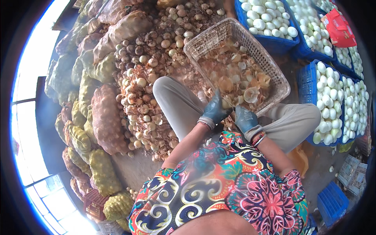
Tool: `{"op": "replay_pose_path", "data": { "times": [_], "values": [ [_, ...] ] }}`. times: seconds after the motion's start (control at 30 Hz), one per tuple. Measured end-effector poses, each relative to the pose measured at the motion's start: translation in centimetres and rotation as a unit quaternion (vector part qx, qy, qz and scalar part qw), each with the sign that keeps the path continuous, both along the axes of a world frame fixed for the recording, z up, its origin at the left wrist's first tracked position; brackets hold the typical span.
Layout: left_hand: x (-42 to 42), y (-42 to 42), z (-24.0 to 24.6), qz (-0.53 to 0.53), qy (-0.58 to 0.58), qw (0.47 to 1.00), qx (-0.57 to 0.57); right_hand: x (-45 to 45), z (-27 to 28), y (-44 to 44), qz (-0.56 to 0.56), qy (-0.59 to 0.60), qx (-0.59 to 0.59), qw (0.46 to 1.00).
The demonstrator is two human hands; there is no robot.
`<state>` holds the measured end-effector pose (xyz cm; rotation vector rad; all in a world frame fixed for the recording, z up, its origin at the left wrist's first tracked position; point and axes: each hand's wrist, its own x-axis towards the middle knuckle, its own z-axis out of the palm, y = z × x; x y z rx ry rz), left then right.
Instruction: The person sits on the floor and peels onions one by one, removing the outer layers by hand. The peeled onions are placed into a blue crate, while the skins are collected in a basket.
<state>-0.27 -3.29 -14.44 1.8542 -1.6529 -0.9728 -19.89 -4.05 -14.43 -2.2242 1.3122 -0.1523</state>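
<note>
My left hand (216, 109), in a dark blue-green coated glove, is closed around an onion (226, 104) at the near edge of a dirty plastic crate. Close beside it is my right hand (246, 119) in a matching glove, fingers curled towards the onion. A thin dark edge shows between the hands, too small to identify, and my right fingertips are partly hidden. The crate (277, 73) tilts towards me between my legs, with loose onion skins (232, 73) inside.
Unpeeled onions (144, 108) and skins lie heaped at my left, beside filled mesh sacks (107, 117). Blue crates (307, 79) of peeled white onions stand at the right, a red bag (339, 29) on some. A blue crate (332, 202) sits lower right.
</note>
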Motion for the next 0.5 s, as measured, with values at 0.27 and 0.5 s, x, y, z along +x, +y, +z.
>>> {"op": "replay_pose_path", "data": {
  "times": [0.27,0.5],
  "values": [
    [0.1,1.6,-0.7,0.003,-0.016,0.999,-0.047,0.0,-0.9,-1.0,0.024,0.040,0.036,0.998],
    [0.7,-0.5,0.5,0.038,0.187,0.978,0.086,-1.5,-8.0,-6.3,-0.009,0.034,0.011,0.999]
  ]
}}
